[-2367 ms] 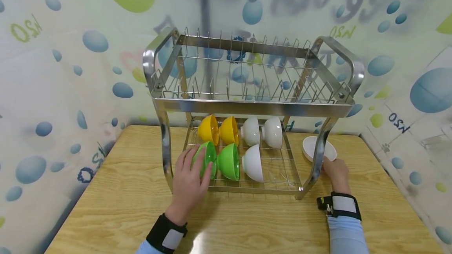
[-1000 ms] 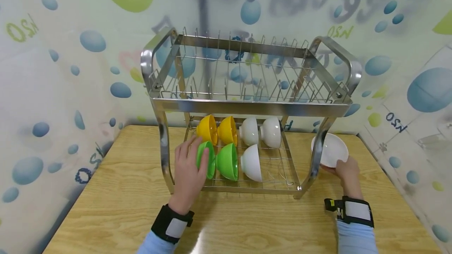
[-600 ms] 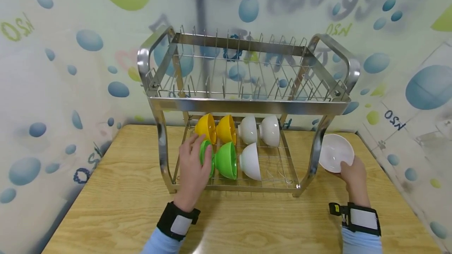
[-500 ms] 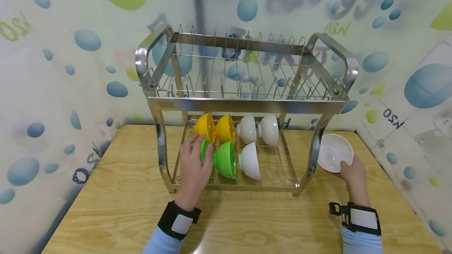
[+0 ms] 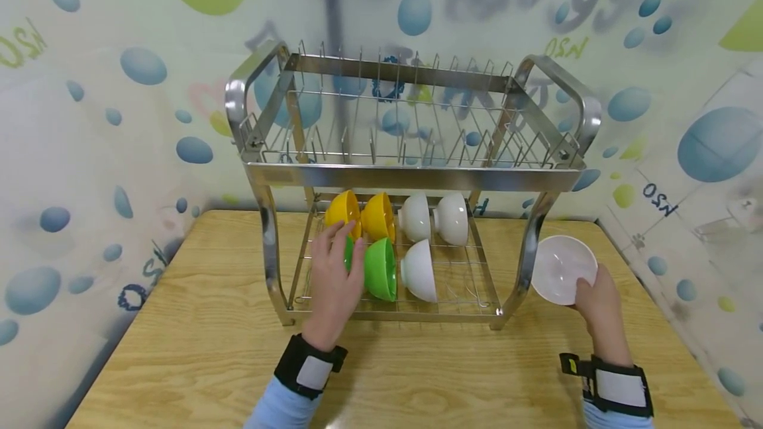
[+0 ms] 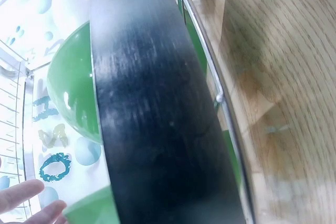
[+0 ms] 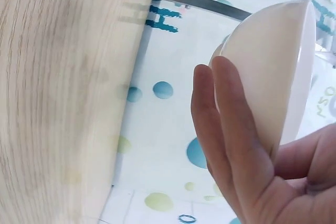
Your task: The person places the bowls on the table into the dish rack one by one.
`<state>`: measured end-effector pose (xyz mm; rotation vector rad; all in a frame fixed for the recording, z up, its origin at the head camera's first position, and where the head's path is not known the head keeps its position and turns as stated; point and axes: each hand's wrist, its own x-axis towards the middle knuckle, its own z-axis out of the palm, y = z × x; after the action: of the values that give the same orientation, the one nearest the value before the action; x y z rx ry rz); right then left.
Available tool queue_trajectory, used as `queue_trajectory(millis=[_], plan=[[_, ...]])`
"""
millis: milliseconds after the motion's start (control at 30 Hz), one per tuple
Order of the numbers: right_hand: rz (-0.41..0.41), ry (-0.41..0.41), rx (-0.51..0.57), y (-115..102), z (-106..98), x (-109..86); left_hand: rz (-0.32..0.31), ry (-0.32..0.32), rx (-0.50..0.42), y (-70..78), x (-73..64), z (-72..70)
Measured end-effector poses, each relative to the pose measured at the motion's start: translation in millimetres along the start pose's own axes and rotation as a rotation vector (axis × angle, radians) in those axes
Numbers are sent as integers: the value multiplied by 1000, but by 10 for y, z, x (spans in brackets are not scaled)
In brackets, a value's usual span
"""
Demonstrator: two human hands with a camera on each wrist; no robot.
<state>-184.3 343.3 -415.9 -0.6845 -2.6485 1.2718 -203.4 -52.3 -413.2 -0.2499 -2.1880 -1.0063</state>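
My right hand (image 5: 599,303) grips a white bowl (image 5: 563,269) just right of the rack's front right leg, its hollow facing the head camera. In the right wrist view, fingers (image 7: 231,103) lie along the bowl's outside, with the thumb at its rim. My left hand (image 5: 336,277) is at the left green bowl (image 5: 348,253), relaxed fingers spread over it and hiding most of it. The left wrist view shows fingertips (image 6: 31,192) beside that bowl's edge. A second green bowl (image 5: 379,270) stands on edge to its right, followed by a white bowl (image 5: 419,271).
A two-tier metal dish rack (image 5: 411,177) stands on the wooden table (image 5: 453,376). Its lower tier also holds yellow bowls (image 5: 377,217) and white bowls (image 5: 451,218) in the back row. The upper tier has wire dividers. A patterned wall (image 5: 149,151) rises behind.
My right hand has taken hold of the white bowl that lay on the table, raised it and tipped its hollow towards the head camera. My left hand has shifted slightly right over the left green bowl.
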Motion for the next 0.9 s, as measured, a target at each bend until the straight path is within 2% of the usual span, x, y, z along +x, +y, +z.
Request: queue_trajectory(millis=[200,367,600,900], plan=[[-13,41,-112,-65,-92,-117,1,2,-17,22,24,29],[-3,52,-129,-109,-171,-235,6,4,-32,68,34,70],[12,53,-133,-177,-233,-362,-22,-58,-66,142,9,130],[-40,66,-153,-271,-285,-523,-75,-113,-138,189,-42,214]])
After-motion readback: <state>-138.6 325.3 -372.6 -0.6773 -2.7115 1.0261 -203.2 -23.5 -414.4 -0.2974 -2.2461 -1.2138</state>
